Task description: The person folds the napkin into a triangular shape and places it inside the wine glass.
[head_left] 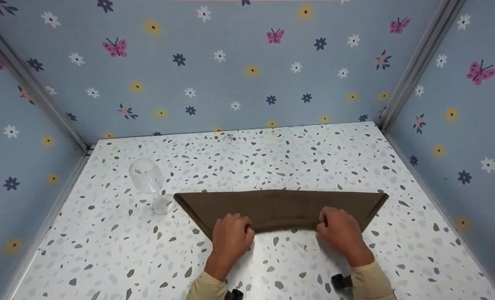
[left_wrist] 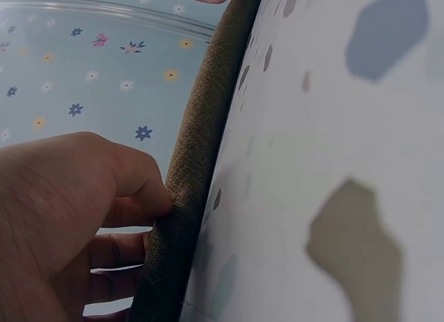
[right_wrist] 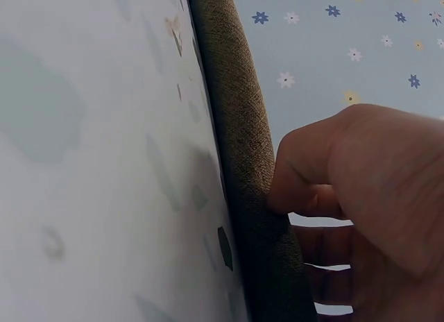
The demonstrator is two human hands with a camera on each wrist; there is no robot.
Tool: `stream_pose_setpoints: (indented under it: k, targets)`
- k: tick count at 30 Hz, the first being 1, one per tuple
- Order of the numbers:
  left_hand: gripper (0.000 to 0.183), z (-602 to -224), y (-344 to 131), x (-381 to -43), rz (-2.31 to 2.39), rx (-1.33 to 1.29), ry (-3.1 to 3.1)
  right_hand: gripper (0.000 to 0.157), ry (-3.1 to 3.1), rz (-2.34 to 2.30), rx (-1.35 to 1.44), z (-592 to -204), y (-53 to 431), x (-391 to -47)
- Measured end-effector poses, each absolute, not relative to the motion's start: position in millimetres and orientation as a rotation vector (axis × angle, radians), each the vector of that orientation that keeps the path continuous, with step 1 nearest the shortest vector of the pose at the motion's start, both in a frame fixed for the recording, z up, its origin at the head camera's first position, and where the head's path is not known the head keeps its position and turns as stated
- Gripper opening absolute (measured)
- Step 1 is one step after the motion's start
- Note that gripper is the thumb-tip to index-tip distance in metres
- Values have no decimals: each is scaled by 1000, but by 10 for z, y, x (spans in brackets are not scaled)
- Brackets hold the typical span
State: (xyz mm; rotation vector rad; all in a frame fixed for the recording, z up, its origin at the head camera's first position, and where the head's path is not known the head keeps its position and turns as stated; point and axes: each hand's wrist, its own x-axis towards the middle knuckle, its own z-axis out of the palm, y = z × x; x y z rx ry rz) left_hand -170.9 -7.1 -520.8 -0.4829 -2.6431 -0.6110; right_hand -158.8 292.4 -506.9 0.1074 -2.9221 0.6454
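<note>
A folded brown cloth [head_left: 272, 208] lies across the middle of the speckled table, its far edge straight and its near edge thick and slightly bowed. My left hand [head_left: 232, 237] grips the near edge on the left side. In the left wrist view the thumb [left_wrist: 149, 187] presses on the rounded edge and the other fingers bend behind it. My right hand [head_left: 342, 233] holds the same edge farther right. Its thumb [right_wrist: 295, 176] rests on the fuzzy fold in the right wrist view, with the other fingers curled on the far side.
A clear stemmed glass [head_left: 146, 177] lies on its side left of the cloth, its foot [head_left: 164, 204] close to the cloth's far left corner. Blue walls [head_left: 230, 54] printed with flowers and butterflies enclose the white speckled table [head_left: 118, 258] at the back and both sides.
</note>
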Motion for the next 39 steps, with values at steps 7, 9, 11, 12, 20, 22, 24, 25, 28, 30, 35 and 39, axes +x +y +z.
stream_pose_setpoints:
  k: [7,9,11,12,20,22,24,25,28,30,35,39]
  targets:
    - [11,-5214,-75,-1715,-563,-493,-2579,8,-2885,586,149,-5081,2932,-1579]
    - [9,-5215,-78,-1712,-547,-482,-2590,4,-2895,558,157,-5078,2934,-1574]
    - [8,-5215,-81,-1707,-541,-472,-2604,8,-2905,535,165,-5074,2937,-1568]
    - [8,-5216,-82,-1704,-540,-468,-2611,11,-2911,524,171,-5072,2938,-1566]
    - [5,-5230,-87,-1686,-525,-466,-2674,20,-2920,516,191,-5076,2939,-1569]
    - [6,-5232,-91,-1685,-530,-462,-2704,17,-2910,525,188,-5081,2934,-1576]
    - [6,-5230,-96,-1689,-543,-456,-2722,13,-2900,529,186,-5088,2929,-1583]
    - [6,-5228,-96,-1693,-552,-452,-2726,11,-2893,530,184,-5090,2926,-1585]
    - [6,-5221,-96,-1700,-581,-446,-2715,8,-2874,520,186,-5095,2920,-1589]
    - [7,-5217,-93,-1702,-596,-446,-2701,7,-2861,519,187,-5095,2917,-1586]
    - [10,-5209,-82,-1696,-611,-448,-2669,9,-2824,510,203,-5091,2921,-1579]
    - [11,-5201,-74,-1692,-616,-439,-2673,11,-2805,511,223,-5093,2928,-1576]
